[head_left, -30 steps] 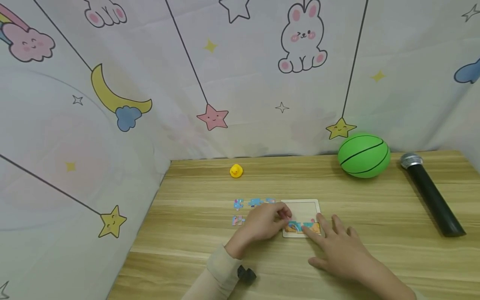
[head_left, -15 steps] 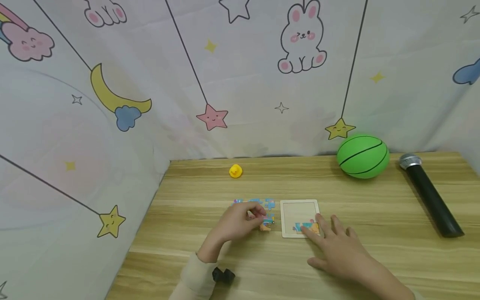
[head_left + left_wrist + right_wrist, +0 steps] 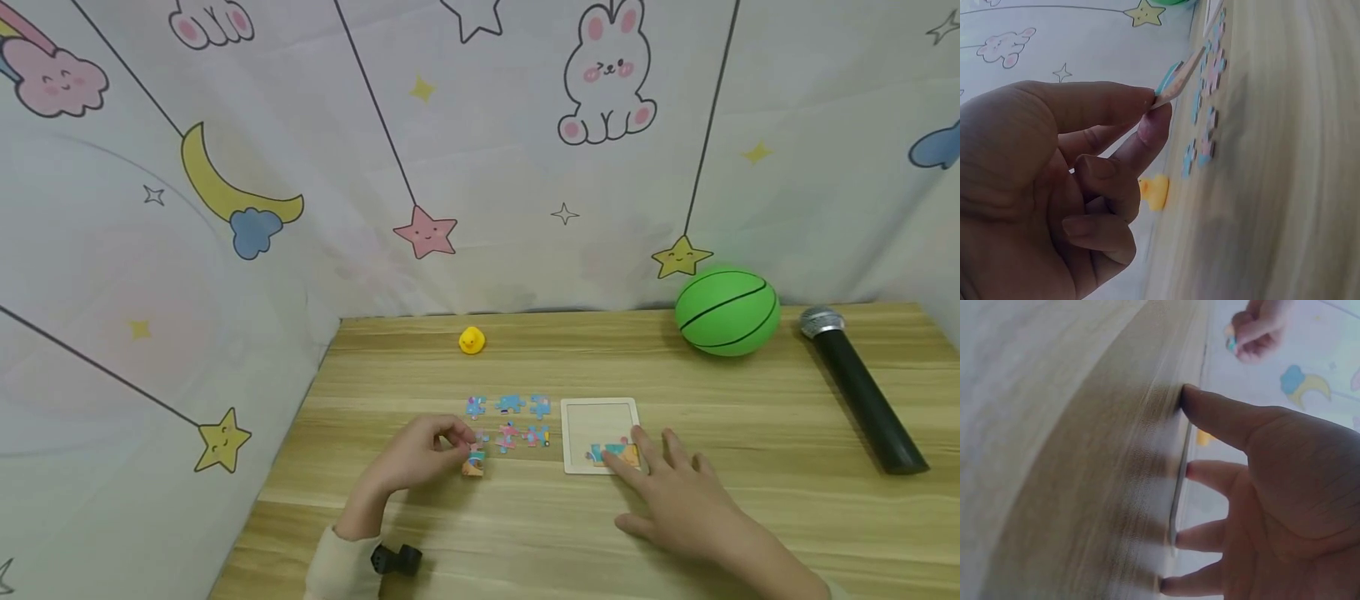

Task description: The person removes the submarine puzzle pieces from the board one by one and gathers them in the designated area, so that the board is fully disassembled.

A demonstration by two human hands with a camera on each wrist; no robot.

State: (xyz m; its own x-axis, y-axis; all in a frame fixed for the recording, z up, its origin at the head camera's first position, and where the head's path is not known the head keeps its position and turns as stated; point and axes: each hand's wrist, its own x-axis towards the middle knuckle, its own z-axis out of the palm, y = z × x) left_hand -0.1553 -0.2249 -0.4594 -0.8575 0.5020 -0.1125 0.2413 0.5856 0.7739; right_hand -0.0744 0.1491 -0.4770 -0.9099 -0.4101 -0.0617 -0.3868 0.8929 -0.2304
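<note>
My left hand [image 3: 422, 452] pinches a puzzle piece [image 3: 1179, 81] between thumb and forefinger, raised above the table left of the frame. The piece has teal and orange colouring [image 3: 473, 464]. Several loose puzzle pieces [image 3: 511, 404], blue and pink, lie in two rows beside that hand; one is partly hidden behind its fingertips. My right hand [image 3: 682, 498] rests with spread fingers on the lower right of the square puzzle frame [image 3: 564, 435] and the table. Joined teal and orange pieces [image 3: 597, 455] sit along the frame's bottom right, partly covered by the forefinger.
A yellow rubber duck [image 3: 472, 340] stands behind the loose pieces. At the back right are a green ball [image 3: 727, 312] and a black microphone [image 3: 862, 387]. A printed cloth [image 3: 495, 167] hangs behind the wooden table [image 3: 525, 533].
My left hand has moved left from the puzzle frame, past the loose pieces, carrying the teal and orange piece out of the frame's bottom left. The right hand has stayed in place.
</note>
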